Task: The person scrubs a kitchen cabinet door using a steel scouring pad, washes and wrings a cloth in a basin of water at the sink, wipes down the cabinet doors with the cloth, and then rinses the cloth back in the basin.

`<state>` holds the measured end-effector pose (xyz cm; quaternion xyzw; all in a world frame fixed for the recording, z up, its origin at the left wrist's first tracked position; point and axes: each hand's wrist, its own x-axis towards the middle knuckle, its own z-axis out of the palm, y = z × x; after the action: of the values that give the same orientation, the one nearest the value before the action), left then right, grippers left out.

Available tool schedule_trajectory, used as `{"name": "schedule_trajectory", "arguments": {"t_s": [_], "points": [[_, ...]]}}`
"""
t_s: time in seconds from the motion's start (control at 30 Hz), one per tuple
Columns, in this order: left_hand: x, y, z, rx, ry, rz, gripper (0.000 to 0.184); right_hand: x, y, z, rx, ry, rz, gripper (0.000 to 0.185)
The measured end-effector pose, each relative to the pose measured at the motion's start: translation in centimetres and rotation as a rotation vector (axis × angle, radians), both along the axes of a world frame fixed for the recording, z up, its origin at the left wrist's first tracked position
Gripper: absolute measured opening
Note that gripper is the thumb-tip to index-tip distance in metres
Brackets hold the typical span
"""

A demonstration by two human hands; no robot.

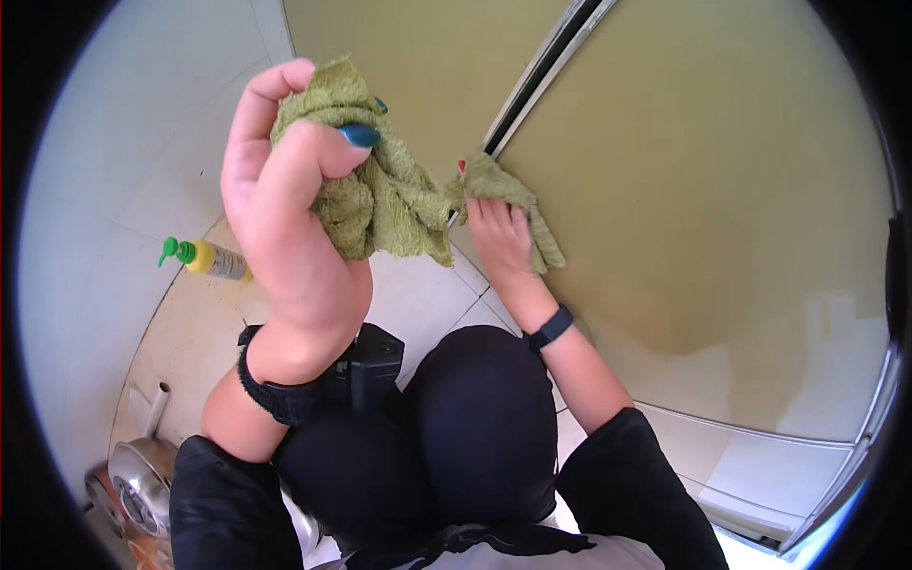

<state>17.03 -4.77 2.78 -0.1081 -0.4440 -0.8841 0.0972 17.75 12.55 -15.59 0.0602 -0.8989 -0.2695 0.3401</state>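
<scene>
My left hand (285,180) is raised close to the camera, its thumb and fingers closed on a bunched green cloth (389,209). The cloth's loose end hangs to the right. Lower and farther off, my right hand (499,237) grips a second green cloth (541,228) against the glossy olive-coloured panel (703,161), near the lower end of a dark and silver edge strip (537,85). Part of that cloth shows beyond the fingertips. A black strapped device (366,366) is on my left wrist, and a dark band (551,328) circles the right one.
On the floor at the left stands a yellow pump bottle (217,258) with a green top, beside a pale wall (104,190). Metal cookware (142,484) sits at the lower left. Silver trim (741,429) runs along the panel's bottom. My dark-clothed knees (484,408) are below my hands.
</scene>
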Motion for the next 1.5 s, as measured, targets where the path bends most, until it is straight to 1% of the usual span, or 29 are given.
{"name": "schedule_trajectory", "arguments": {"t_s": [0.07, 0.13, 0.23, 0.27, 0.33, 0.43, 0.47, 0.53, 0.6, 0.63, 0.7, 0.73, 0.8, 0.83, 0.9, 0.97, 1.03, 1.1, 1.17, 1.2, 1.23, 1.3, 1.33, 1.37, 1.4, 1.47, 1.5], "points": [[0.0, -0.1, 0.1, -0.018, -0.007, 0.024, 0.024, 0.0, 0.4, -5.0, -0.093, -0.203, 0.05, 0.035], [-0.2, 0.2, 0.3, -0.004, -0.022, 0.071, 0.024, 0.1, 1.6, -12.5, -0.193, -0.21, 0.245, 0.036], [-0.6, -0.3, -1.1, -0.028, 0.02, 0.065, 0.024, 1.1, 2.8, -19.8, -0.112, -0.294, 0.418, 0.039], [-0.7, -0.6, -1.6, -0.036, 0.015, 0.075, 0.024, 1.5, 3.5, -20.4, 0.046, -0.342, 0.448, 0.04], [-0.7, -0.4, -1.7, -0.034, -0.006, 0.104, 0.023, 3.4, 3.6, -18.8, 0.228, -0.447, 0.418, 0.043], [-1.0, -1.2, -2.1, -0.188, 0.009, 0.115, 0.029, 6.3, 3.8, -16.1, 0.112, -0.608, 0.235, 0.055], [-1.0, -1.2, -2.1, -0.212, 0.045, 0.107, 0.03, 7.1, 4.3, -15.0, -0.007, -0.569, 0.246, 0.054], [-1.6, -1.0, -2.5, -0.192, 0.041, 0.071, 0.031, 7.5, 4.7, -7.0, -0.33, -0.359, 0.271, 0.042], [-2.1, -0.7, -3.1, -0.196, 0.002, 0.044, 0.033, 8.6, 5.2, -0.7, -0.188, -0.175, 0.013, 0.043], [-2.3, -0.6, -3.3, -0.197, -0.007, 0.02, 0.034, 9.9, 6.3, 1.0, -0.088, -0.137, -0.1, 0.048], [-2.7, -0.4, -3.7, -0.204, -0.016, -0.021, 0.034, 11.6, 7.4, 6.5, 0.19, 0.012, -0.328, 0.063], [-0.9, -0.5, -1.5, -0.162, -0.016, -0.031, 0.036, 13.4, 8.0, 10.0, 0.149, 0.136, -0.364, 0.061], [-1.2, -0.6, -1.1, -0.157, 0.011, -0.063, 0.036, 17.3, 8.9, 17.4, 0.043, 0.382, -0.422, 0.061], [-1.5, -0.7, -1.7, -0.164, 0.022, -0.074, 0.037, 17.4, 9.9, 17.3, 0.078, 0.438, -0.418, 0.065], [-1.5, -0.3, -2.0, -0.172, 0.005, -0.077, 0.037, 18.2, 9.8, 17.2, 0.127, 0.396, -0.499, 0.07], [-2.0, 0.2, -2.4, -0.179, 0.0, -0.083, 0.037, 18.4, 8.7, 12.9, -0.162, 0.152, -0.555, 0.065], [-2.3, 0.3, -2.7, -0.185, -0.01, -0.08, 0.037, 18.3, 9.5, 5.8, -0.219, -0.11, -0.297, 0.047], [-2.5, 0.2, -3.0, -0.192, -0.023, -0.074, 0.037, 19.2, 10.4, -0.2, -0.08, -0.341, -0.077, 0.048], [-2.5, 0.3, -2.8, -0.206, -0.036, -0.065, 0.035, 20.9, 11.0, -4.6, 0.223, -0.555, 0.078, 0.05], [-2.4, 0.1, -2.6, -0.21, -0.035, -0.064, 0.034, 21.7, 11.1, -6.5, 0.332, -0.614, 0.119, 0.051], [-2.5, -0.3, -2.7, -0.194, -0.042, -0.067, 0.033, 22.7, 11.2, -8.3, 0.386, -0.633, 0.13, 0.052], [-3.4, -1.3, -3.2, -0.154, -0.059, -0.068, 0.033, 23.9, 11.5, -11.4, 0.395, -0.627, 0.083, 0.053], [-3.8, -1.9, -3.6, -0.135, -0.075, -0.058, 0.033, 24.0, 11.3, -10.9, 0.397, -0.623, 0.075, 0.054], [-3.9, -2.4, -3.9, -0.129, -0.073, -0.111, 0.033, 25.5, 12.2, -9.2, 0.306, -0.705, 0.068, 0.051], [-4.2, -2.7, -4.2, -0.116, -0.067, -0.153, 0.034, 26.9, 13.2, -8.5, -0.188, -0.721, 0.06, 0.043], [-4.0, -2.3, -4.1, -0.079, -0.092, -0.179, 0.034, 25.7, 11.1, 4.8, -0.314, -1.169, -0.746, 0.024], [-3.5, -1.9, -3.9, -0.065, -0.126, -0.169, 0.034, 27.1, 12.3, 8.5, -0.217, -0.922, -0.842, 0.025]]}}
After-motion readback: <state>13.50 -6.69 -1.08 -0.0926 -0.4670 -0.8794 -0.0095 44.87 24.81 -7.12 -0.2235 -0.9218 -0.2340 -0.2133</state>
